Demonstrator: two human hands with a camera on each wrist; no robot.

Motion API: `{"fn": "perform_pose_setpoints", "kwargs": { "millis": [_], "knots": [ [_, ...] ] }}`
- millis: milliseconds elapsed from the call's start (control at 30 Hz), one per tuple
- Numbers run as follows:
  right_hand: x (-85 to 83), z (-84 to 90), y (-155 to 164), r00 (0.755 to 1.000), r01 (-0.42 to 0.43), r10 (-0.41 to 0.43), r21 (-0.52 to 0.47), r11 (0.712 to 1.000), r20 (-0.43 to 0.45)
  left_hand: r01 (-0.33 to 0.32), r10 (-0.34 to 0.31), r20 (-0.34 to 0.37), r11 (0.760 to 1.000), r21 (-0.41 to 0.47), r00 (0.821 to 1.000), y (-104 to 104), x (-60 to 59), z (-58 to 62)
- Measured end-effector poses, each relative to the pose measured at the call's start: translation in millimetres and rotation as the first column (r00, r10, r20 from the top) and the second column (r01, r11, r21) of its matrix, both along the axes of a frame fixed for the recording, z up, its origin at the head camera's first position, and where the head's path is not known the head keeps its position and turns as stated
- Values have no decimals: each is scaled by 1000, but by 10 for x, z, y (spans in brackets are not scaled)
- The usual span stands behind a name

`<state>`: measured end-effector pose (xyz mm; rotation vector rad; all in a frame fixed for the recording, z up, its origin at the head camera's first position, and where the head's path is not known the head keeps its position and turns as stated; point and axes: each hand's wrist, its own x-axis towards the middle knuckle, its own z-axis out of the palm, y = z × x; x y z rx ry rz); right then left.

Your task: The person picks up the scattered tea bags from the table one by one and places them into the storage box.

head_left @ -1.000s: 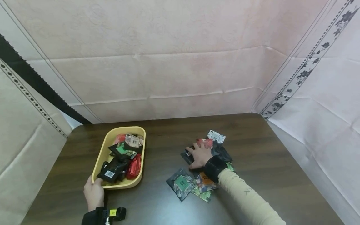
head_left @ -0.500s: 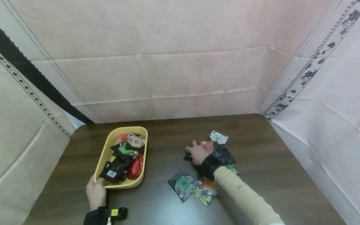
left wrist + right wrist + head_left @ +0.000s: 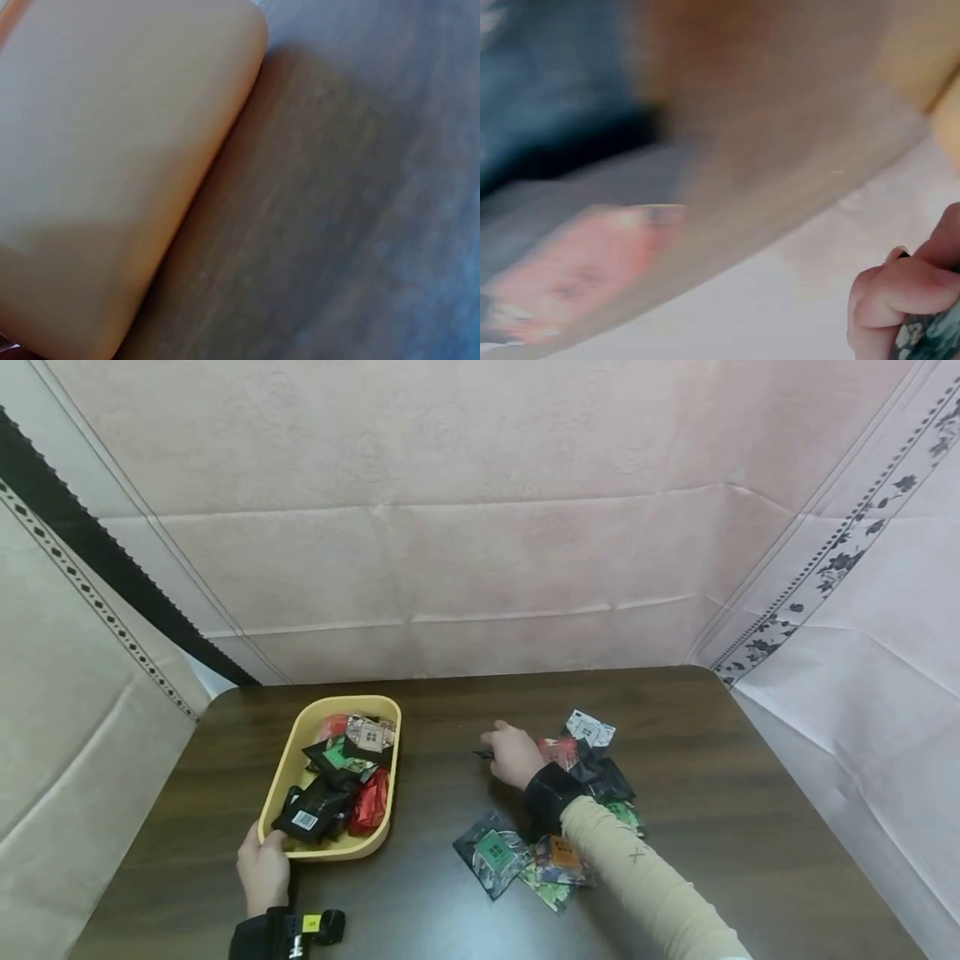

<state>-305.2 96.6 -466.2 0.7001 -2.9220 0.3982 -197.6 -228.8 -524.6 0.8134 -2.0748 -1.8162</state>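
My left hand (image 3: 264,868) grips the near left corner of a yellow plastic basket (image 3: 279,777). Small sachets fill much of it, among them a red foil packet (image 3: 369,803) and a black packet with a barcode label (image 3: 309,814). In the left wrist view the basket's smooth outer wall (image 3: 112,150) takes up the left side. Over the table, left of a loose pile, my right hand (image 3: 517,756) pinches a dark sachet (image 3: 485,754), mostly hidden by the hand. Its patterned surface shows beneath curled fingers (image 3: 900,296) in the right wrist view.
Right of my hand lie a red-labelled sachet (image 3: 558,750), a white-labelled one (image 3: 590,729) and black packets (image 3: 609,782). Nearer me are a green-labelled sachet (image 3: 495,853) and an orange-labelled one (image 3: 562,853). A pale cloth (image 3: 450,568) hangs behind the brown table (image 3: 427,727).
My right hand, first spread over the pile, has closed on a dark sachet and moved left and away from me with it. The left hand keeps its grip on the basket.
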Motion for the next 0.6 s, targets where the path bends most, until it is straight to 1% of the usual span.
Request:
{"fn": "perform_pose_setpoints", "kwargs": {
  "millis": [33,100,200,233,267,367,400,467,533,600],
  "knots": [
    [0,35,-69,1000,-10,10,-7,1000,3,-4,5,8,1000,-10,1000,-24,-28,-68],
    [5,109,-222,999,-45,44,-26,999,-1,-4,4,10,1000,-10,1000,-27,-27,-77],
    [16,208,-493,993,-113,112,-19,993,-27,0,0,3,1000,-6,1000,-24,-14,-77],
    [24,243,-595,991,-133,133,-11,991,-36,2,-2,3,1000,-5,1000,-23,-10,-73],
    [35,276,-697,987,-156,155,-5,988,-42,9,-9,-3,1000,6,1000,0,22,0],
    [80,372,-1026,979,-200,200,22,980,-34,13,-13,-3,1000,9,1000,6,33,27],
    [96,391,-1134,977,-211,212,25,977,-30,14,-14,-2,1000,10,1000,5,35,28],
    [126,408,-1335,970,-236,239,52,970,-51,15,-15,1,1000,14,1000,3,33,24],
    [154,397,-1512,961,-257,263,82,963,-83,17,-17,2,1000,13,1000,4,33,14],
    [178,361,-1654,951,-284,293,89,955,-103,18,-18,-2,1000,6,1000,9,36,1]
  ]
}}
